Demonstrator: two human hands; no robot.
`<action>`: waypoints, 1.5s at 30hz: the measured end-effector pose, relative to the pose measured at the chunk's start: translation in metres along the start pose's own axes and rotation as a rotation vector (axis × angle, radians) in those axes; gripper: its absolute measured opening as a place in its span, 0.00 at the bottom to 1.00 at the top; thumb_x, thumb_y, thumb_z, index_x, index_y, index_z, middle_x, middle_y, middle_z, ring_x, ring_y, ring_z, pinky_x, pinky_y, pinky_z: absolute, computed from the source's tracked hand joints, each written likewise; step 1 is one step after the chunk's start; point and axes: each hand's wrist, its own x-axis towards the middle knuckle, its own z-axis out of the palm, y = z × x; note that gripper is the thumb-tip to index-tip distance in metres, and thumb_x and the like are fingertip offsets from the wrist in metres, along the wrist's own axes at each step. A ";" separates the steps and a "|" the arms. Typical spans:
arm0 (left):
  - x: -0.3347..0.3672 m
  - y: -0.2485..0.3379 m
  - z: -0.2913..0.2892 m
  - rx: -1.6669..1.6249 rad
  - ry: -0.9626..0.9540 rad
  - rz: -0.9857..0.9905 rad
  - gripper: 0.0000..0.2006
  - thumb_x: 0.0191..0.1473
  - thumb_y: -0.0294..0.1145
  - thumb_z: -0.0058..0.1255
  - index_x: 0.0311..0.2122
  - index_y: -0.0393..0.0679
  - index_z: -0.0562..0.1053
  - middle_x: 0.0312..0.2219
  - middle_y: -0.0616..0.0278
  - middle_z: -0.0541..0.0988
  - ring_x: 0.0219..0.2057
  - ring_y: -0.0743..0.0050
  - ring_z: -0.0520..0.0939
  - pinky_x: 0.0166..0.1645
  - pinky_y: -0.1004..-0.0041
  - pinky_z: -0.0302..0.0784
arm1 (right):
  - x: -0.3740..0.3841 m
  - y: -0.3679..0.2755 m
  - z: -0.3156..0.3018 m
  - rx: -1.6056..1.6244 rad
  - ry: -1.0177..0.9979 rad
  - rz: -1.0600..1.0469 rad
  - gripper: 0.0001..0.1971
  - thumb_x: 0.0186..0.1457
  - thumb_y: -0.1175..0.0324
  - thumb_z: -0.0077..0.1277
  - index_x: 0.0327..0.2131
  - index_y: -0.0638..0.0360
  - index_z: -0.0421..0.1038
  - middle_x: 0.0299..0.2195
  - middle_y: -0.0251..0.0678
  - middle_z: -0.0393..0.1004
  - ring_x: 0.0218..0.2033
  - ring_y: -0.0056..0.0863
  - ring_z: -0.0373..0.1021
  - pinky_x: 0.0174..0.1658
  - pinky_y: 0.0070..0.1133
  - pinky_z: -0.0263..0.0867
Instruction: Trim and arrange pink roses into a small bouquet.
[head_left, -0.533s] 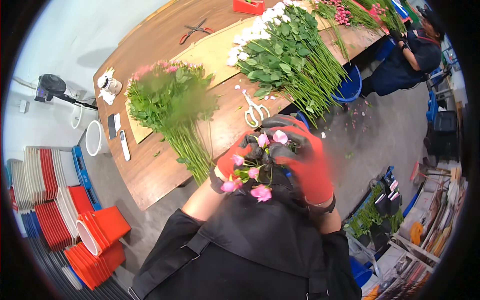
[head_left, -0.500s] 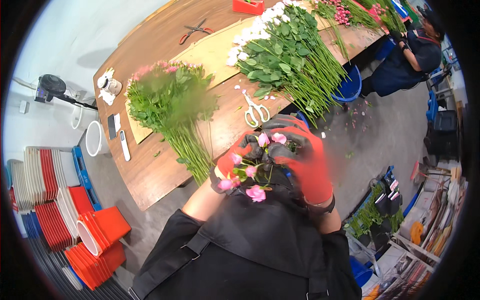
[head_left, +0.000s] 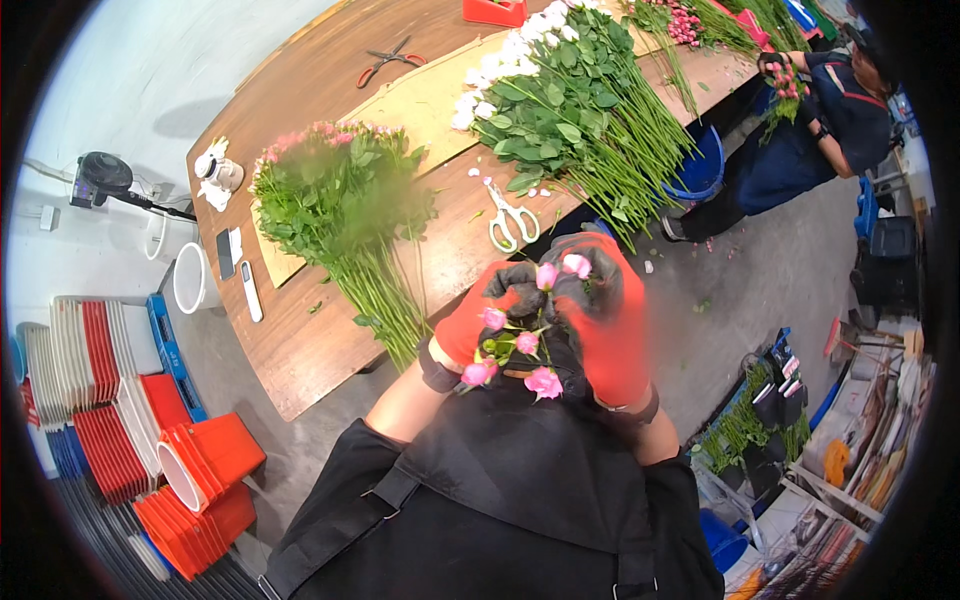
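Observation:
Both my hands wear red and black gloves and are held close to my chest. My left hand [head_left: 478,318] grips a small bunch of pink roses [head_left: 520,345] with green leaves. My right hand [head_left: 605,315] closes around the same bunch from the right, its fingers touching a pink bud near the top. The stems run down out of sight between my gloves. White-handled scissors [head_left: 510,215] lie on the wooden table [head_left: 300,340] just beyond my hands.
A pile of pink roses [head_left: 340,200] and a pile of white flowers [head_left: 570,110] lie on the table, with red scissors [head_left: 390,60] further back. Another person [head_left: 820,130] works at the far right. Stacked orange buckets [head_left: 190,480] stand at lower left.
The bunch has turned slightly in my hands; the lowest pink bloom has shifted a little. Both hands remain in the same place.

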 end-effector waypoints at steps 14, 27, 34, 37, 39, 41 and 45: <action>0.031 0.000 -0.020 -0.120 0.165 0.151 0.17 0.61 0.44 0.60 0.45 0.42 0.72 0.36 0.69 0.76 0.39 0.76 0.79 0.46 0.73 0.75 | -0.013 0.010 -0.031 -0.593 0.165 -0.294 0.28 0.42 0.71 0.70 0.50 0.55 0.75 0.52 0.38 0.78 0.58 0.42 0.69 0.66 0.41 0.54; 0.047 -0.017 -0.024 0.533 0.256 0.427 0.18 0.55 0.27 0.61 0.51 0.40 0.74 0.40 0.62 0.81 0.41 0.69 0.82 0.49 0.67 0.79 | -0.003 -0.006 0.009 -0.684 0.115 -0.356 0.23 0.45 0.63 0.70 0.48 0.47 0.78 0.60 0.35 0.70 0.64 0.49 0.59 0.67 0.49 0.49; 0.032 0.000 -0.010 0.155 0.134 0.245 0.18 0.66 0.32 0.51 0.59 0.40 0.70 0.48 0.65 0.76 0.47 0.72 0.78 0.54 0.70 0.76 | 0.007 0.001 -0.003 -0.475 0.215 -0.295 0.22 0.42 0.72 0.70 0.44 0.53 0.78 0.57 0.37 0.74 0.59 0.48 0.64 0.63 0.41 0.58; 0.038 0.000 -0.005 -0.151 0.094 0.164 0.21 0.67 0.34 0.51 0.62 0.41 0.67 0.49 0.65 0.76 0.51 0.71 0.79 0.57 0.70 0.75 | 0.008 -0.002 -0.007 -0.430 0.200 -0.317 0.21 0.43 0.72 0.70 0.44 0.53 0.78 0.56 0.37 0.74 0.59 0.48 0.65 0.63 0.41 0.59; 0.039 0.002 0.000 -0.240 0.199 0.052 0.22 0.67 0.44 0.53 0.60 0.44 0.69 0.49 0.68 0.76 0.54 0.64 0.78 0.59 0.65 0.74 | 0.006 -0.004 -0.009 -0.439 0.171 -0.340 0.21 0.43 0.72 0.70 0.44 0.54 0.78 0.56 0.37 0.75 0.59 0.48 0.65 0.63 0.41 0.59; 0.037 -0.013 -0.021 -0.270 0.063 0.160 0.27 0.65 0.44 0.55 0.64 0.43 0.66 0.52 0.65 0.75 0.57 0.58 0.77 0.63 0.61 0.73 | 0.003 -0.004 -0.012 -0.487 0.130 -0.378 0.21 0.43 0.70 0.70 0.44 0.53 0.78 0.56 0.37 0.75 0.59 0.48 0.65 0.64 0.41 0.58; 0.030 -0.016 -0.036 0.138 -0.004 0.298 0.37 0.59 0.48 0.63 0.65 0.34 0.64 0.57 0.57 0.73 0.60 0.57 0.75 0.65 0.59 0.72 | -0.004 -0.010 -0.013 -0.431 0.057 -0.397 0.21 0.45 0.70 0.70 0.45 0.52 0.78 0.56 0.40 0.74 0.60 0.51 0.65 0.63 0.44 0.59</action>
